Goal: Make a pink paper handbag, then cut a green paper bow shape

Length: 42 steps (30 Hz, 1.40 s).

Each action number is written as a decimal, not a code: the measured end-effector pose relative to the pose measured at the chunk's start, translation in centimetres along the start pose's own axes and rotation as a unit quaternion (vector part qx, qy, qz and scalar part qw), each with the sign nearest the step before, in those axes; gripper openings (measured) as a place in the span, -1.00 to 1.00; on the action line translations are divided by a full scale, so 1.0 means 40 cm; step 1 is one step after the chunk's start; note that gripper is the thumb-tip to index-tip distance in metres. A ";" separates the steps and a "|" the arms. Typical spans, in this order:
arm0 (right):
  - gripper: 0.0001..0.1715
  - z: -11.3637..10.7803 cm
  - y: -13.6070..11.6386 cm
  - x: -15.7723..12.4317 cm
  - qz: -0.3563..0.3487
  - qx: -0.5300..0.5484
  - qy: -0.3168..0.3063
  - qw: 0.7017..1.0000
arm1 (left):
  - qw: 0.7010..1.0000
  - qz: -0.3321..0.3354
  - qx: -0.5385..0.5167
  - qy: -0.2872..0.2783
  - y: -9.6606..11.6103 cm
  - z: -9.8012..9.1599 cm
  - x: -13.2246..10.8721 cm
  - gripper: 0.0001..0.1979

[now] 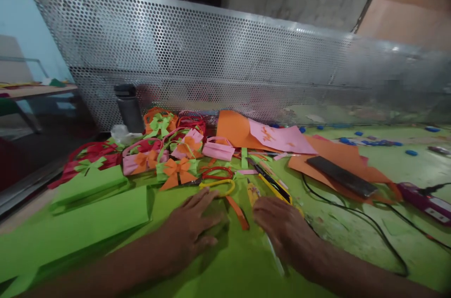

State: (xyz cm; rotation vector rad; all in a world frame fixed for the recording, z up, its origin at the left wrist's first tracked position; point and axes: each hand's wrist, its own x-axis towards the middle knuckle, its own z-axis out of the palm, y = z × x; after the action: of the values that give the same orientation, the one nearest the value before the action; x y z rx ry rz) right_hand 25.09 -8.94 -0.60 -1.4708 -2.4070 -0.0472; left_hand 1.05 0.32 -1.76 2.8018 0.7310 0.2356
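My left hand is low over the green work surface with its fingers apart and nothing in them. Its fingertips are beside the yellow-handled scissors, and I cannot tell if they touch. Red-handled scissors lie just behind. My right hand is closed around a yellow glue gun, its nozzle pointing away from me and a clear glue stick sticking out the back. Between my hands lies an orange paper strip. A black and yellow cutter knife is just beyond my right hand.
Green folded paper pieces lie at left, before several small paper bags with bows. A dark bottle stands behind. Orange sheets, a black phone, a cable and a purple power strip lie right. A perforated metal panel borders the back.
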 end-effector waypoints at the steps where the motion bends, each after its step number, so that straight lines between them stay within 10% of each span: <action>1: -0.68 0.002 0.012 -0.008 0.007 -0.014 0.014 1.000 | 1.000 -0.014 0.011 0.005 -0.003 0.000 0.009 -0.56; 16: -0.78 -0.042 0.080 -0.029 0.135 0.010 -0.111 0.984 | 0.993 -0.090 0.079 -0.020 -0.051 -0.008 0.054 -0.61; 36: -0.64 -0.012 0.147 0.063 0.116 -0.176 -0.081 0.974 | 0.990 -0.110 0.093 0.004 -0.103 -0.040 0.106 -0.58; 42: -0.60 -0.007 0.023 0.065 -0.084 -0.116 -0.028 0.989 | 0.987 -0.108 0.098 0.068 -0.070 -0.121 0.026 -0.65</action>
State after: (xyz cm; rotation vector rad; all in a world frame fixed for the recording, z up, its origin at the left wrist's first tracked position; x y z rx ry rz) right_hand 24.85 -6.32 0.28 -1.3746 -2.6388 -0.3413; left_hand -0.38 4.11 2.26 2.8770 1.1400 0.3335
